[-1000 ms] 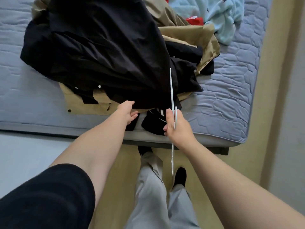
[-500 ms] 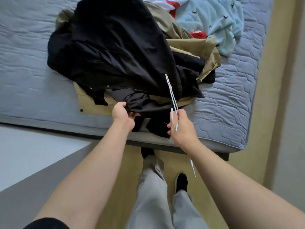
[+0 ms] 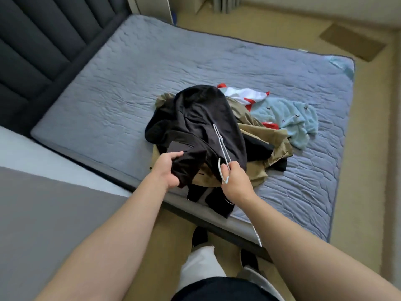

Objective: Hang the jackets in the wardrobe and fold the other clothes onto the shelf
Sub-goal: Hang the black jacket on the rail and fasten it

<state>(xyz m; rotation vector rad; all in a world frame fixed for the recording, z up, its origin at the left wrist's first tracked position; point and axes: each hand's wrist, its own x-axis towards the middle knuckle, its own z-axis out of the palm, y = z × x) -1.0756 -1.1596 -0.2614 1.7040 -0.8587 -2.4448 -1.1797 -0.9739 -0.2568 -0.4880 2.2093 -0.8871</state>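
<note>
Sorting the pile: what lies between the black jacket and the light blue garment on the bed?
In the head view, the tan jacket and a red-and-white garment lie between them.

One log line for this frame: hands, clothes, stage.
left hand: grips black fabric jacket | right hand: holds white wire hanger | clothes pile: on grey quilted bed | stage: jacket not yet on hanger

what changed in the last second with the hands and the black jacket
The left hand, earlier only reaching at the near edge of the black jacket, has gripped a bunch of it and lifted it. The right hand still holds the white hanger, now tilted leftward. The tan jacket and light blue garment stayed on the bed.
</note>
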